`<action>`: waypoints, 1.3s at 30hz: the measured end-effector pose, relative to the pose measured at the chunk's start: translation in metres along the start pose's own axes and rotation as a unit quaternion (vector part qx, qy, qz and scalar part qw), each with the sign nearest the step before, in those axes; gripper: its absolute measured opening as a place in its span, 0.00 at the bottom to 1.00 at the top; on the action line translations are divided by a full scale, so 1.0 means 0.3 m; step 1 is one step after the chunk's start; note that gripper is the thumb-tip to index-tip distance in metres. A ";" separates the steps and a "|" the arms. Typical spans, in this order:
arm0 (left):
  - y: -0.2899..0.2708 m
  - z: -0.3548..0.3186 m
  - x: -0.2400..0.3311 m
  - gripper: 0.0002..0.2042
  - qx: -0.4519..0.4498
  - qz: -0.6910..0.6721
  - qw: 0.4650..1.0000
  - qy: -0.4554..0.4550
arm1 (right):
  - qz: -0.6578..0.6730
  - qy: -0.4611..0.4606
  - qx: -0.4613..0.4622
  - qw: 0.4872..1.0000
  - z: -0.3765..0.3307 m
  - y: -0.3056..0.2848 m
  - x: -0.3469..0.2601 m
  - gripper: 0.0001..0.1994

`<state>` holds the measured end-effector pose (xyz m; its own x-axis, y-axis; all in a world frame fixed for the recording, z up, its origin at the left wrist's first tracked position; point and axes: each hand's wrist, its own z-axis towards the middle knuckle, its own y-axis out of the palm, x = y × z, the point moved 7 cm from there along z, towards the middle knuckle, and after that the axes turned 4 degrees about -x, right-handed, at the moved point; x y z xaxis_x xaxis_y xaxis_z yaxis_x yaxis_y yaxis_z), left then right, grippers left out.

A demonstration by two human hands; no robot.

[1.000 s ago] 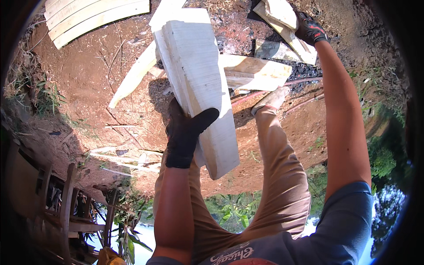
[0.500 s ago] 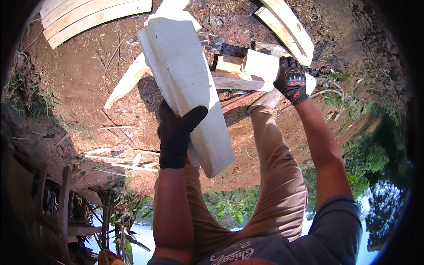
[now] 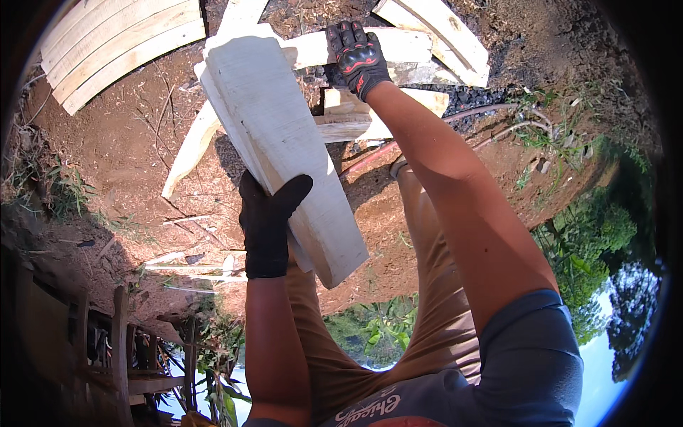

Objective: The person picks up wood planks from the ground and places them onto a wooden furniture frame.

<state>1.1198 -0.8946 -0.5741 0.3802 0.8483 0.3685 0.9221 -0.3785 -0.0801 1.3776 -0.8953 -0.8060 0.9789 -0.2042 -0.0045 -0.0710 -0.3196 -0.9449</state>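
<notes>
My left hand (image 3: 270, 220), in a black glove, is closed around a thick stack of pale wooden boards (image 3: 284, 121) tilted up in front of me. Its thumb lies over the top face; the other fingers are hidden beneath. Farther away, my right hand (image 3: 358, 58), in a black glove with red trim and hard knuckle guards, holds a pale wooden board (image 3: 405, 47) lying crosswise. Its fingers reach over this board, and the thumb is on the near edge. Just nearer than the right hand are a short wooden block (image 3: 344, 102) and a lower wooden piece (image 3: 345, 132).
Curved slats (image 3: 128, 46) lie at the far left, and more curved boards (image 3: 445, 35) at the far right. A curved wooden piece (image 3: 191, 149) rests left of the stack. Charred bits (image 3: 473, 99) and a reddish hose (image 3: 366, 160) lie on the dirt. My legs stand below.
My right hand has moved away from me and to the left, and it is now on a board beside the far end of the stack. The left hand and stack have shifted slightly left in the picture.
</notes>
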 end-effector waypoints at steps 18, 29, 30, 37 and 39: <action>0.165 -0.094 0.073 0.36 -0.089 -0.030 0.992 0.088 | 0.127 0.259 -0.354 0.890 -1.615 -0.354 0.662 0.35; -0.068 -0.633 0.613 0.34 -0.209 -0.069 0.952 0.211 | 0.126 0.542 -0.413 0.721 -2.920 -1.285 0.633 0.24; -0.120 -0.680 0.672 0.36 -0.230 -0.055 0.944 0.231 | 0.134 0.570 -0.411 0.699 -3.037 -1.282 0.544 0.24; -0.483 -1.060 0.862 0.42 -0.216 0.179 0.922 0.267 | 0.273 0.526 -0.523 0.612 -3.327 -1.216 -0.265 0.29; -0.680 -1.053 0.830 0.45 -0.162 0.299 0.896 0.285 | 0.319 0.495 -0.501 0.634 -3.255 -1.210 -0.402 0.29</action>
<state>1.0038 -0.7230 -0.1735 0.6164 0.1667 0.7696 0.4620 -0.8680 -0.1820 1.0982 -1.6582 -0.1429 0.1252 -0.9099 0.3955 -0.9636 -0.2065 -0.1700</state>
